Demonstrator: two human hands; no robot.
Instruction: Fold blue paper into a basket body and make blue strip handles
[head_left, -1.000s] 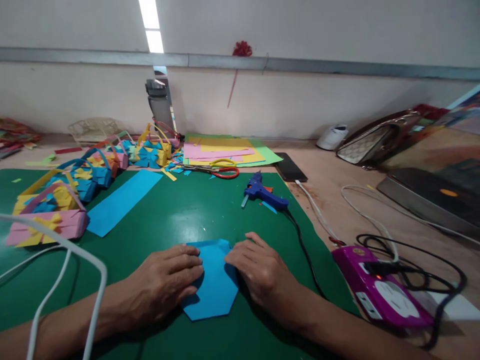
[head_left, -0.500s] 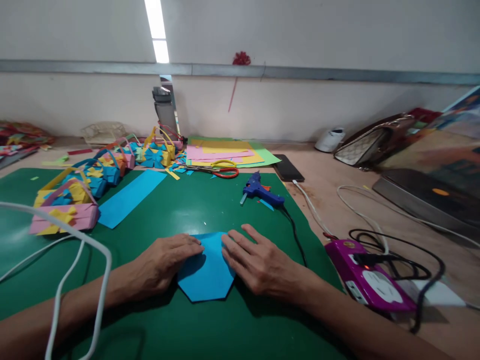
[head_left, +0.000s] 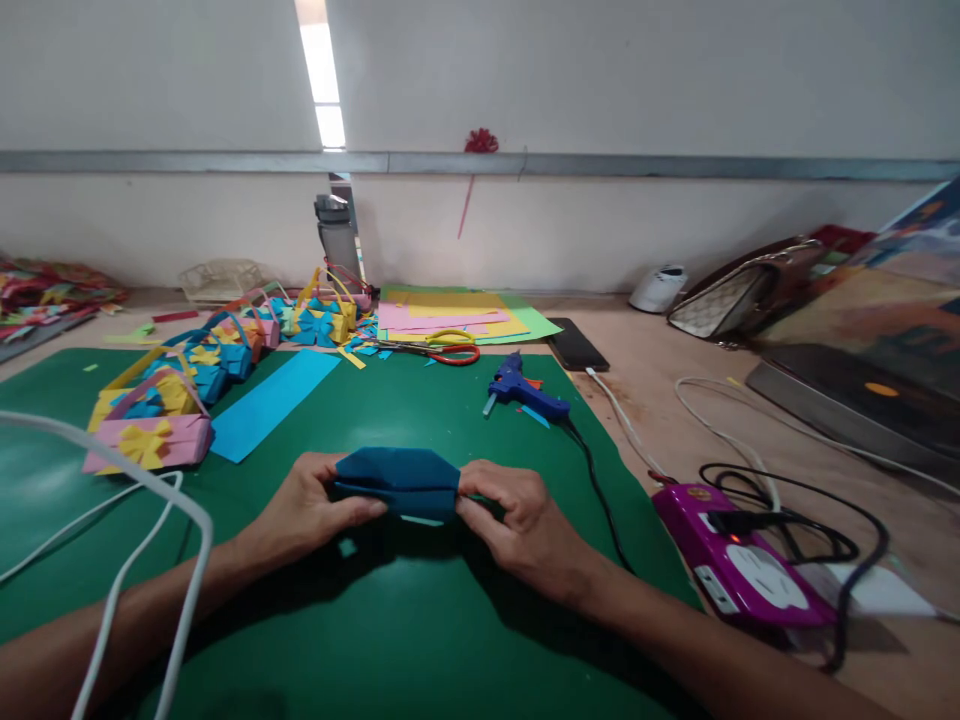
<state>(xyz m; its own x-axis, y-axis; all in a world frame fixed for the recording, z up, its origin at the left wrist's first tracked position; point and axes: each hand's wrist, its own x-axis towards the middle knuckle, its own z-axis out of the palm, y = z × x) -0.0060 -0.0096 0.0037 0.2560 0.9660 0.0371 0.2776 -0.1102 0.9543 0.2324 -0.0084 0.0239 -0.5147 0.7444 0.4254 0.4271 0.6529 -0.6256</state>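
A folded piece of blue paper (head_left: 397,478) is held up just over the green mat (head_left: 420,640), tilted so that its creased side faces me. My left hand (head_left: 319,510) pinches its left end, thumb in front. At the right end, the thumb and fingers of my right hand (head_left: 517,510) grip the paper's edge. Beyond the hands lie a blue paper strip (head_left: 274,400) and, to the right, a blue glue gun (head_left: 521,388) on its side with a glue stick showing.
Several small paper baskets (head_left: 154,440) line the left. Scissors (head_left: 454,348) and coloured sheets (head_left: 465,312) lie at the back. A phone (head_left: 577,345), a purple power strip (head_left: 742,560) and black cords are on the right. A white cable (head_left: 191,510) loops across the left foreground.
The blue paper lay flat under both hands; now it is lifted and tipped up, its folded side showing. Both hands have gone from resting on it to pinching its ends. The view has shifted slightly.
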